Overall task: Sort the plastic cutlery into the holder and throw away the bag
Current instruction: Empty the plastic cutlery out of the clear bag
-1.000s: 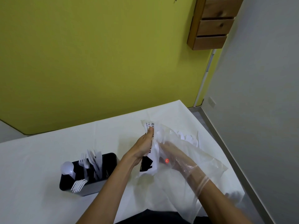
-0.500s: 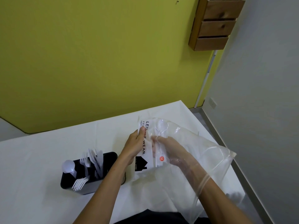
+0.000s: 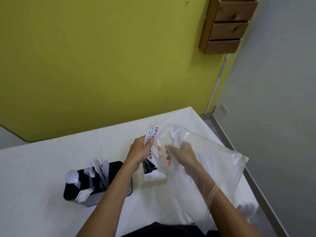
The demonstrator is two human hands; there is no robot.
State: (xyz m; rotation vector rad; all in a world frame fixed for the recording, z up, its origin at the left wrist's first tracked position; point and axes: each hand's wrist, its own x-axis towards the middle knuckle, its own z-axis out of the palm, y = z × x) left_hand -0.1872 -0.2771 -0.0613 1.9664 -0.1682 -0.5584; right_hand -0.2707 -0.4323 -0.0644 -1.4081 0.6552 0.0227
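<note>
On the right half of the white desk, the clear bag is lifted and puffed open, its long axis running from the printed flap at the left across to the far right corner, and its mouth facing the person. The left hand grips that printed flap, thumb on top. The right hand is deep inside the bag with its fingers curled and appears to pinch the handle of a white spoon, though the film blurs the contact. The spoon stands nearly upright, its long axis running away from the person, bowl up and towards the yellow wall, handle down into the fingers. The black holder sits to the left, partly under the left forearm, with forks, knives and a larger spoon already in it. The likely trouble is the bowl catching in the slack film as it is drawn back towards the mouth, which would drag the whole bag along or twist the spoon out of a light pinch. The left forearm is also close over the holder, so a sideways pull could knock it.
</note>
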